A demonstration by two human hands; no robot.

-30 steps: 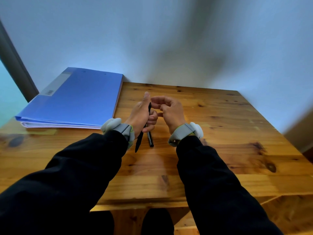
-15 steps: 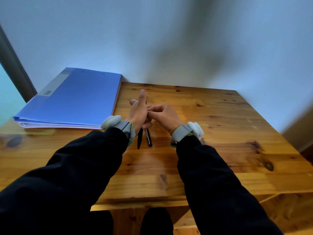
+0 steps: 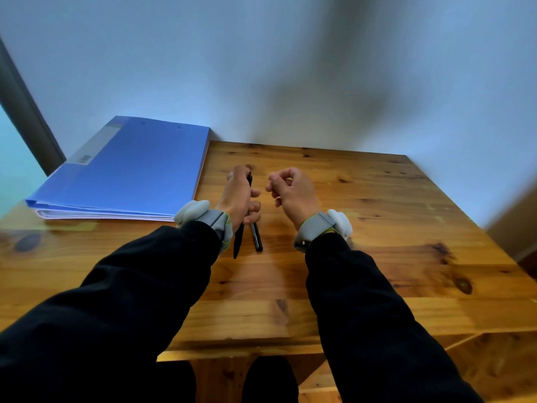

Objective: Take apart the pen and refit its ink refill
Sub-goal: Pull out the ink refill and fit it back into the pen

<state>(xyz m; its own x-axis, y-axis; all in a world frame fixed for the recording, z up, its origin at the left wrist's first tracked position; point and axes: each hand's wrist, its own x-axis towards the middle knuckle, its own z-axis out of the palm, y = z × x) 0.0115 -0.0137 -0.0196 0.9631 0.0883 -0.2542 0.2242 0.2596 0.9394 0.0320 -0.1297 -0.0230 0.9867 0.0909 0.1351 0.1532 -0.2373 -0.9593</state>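
Left hand point(image 3: 239, 196) clenched around a black pen point(image 3: 239, 242), held above the wooden table point(image 3: 377, 228), its lower end poking out below the wrist. Second black pen piece point(image 3: 257, 238) just right of it; whether held or lying, cannot tell. Right hand point(image 3: 293, 191) curled, fingertips pinched, contents unclear. Blue folder point(image 3: 130, 170) left of the pen.

Bare table point(image 3: 363, 257) right of both hands; blue folder point(image 3: 136, 170) blocking the left, apparently flat.
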